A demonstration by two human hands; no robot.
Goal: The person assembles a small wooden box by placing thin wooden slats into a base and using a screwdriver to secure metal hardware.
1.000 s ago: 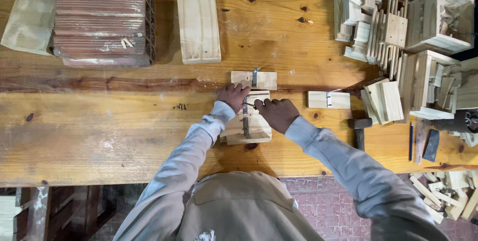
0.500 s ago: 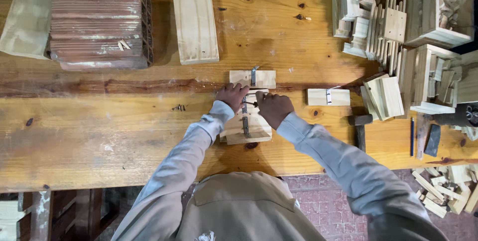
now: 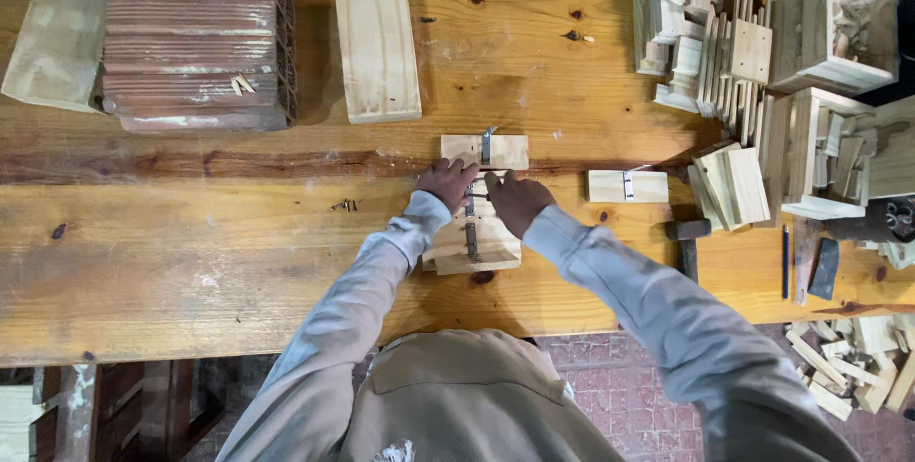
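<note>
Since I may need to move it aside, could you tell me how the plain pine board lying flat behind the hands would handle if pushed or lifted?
The pine board looks thick and rigid, so probably stiff, not floppy. Lying flat on the workbench, it should slide rather than roll or tip. Pale softwood suggests fairly light.

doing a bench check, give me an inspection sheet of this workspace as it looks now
surface: long wooden workbench, knotted and scuffed
job's things: small pale wood assembly with a metal strip
clutter: flat pale board, reddish ribbed stack, hammer, open wooden boxes, loose nails
grippers: left hand and right hand both rest on the assembly
cables: nothing seen
surroundings: wood offcuts on the tiled floor
</note>
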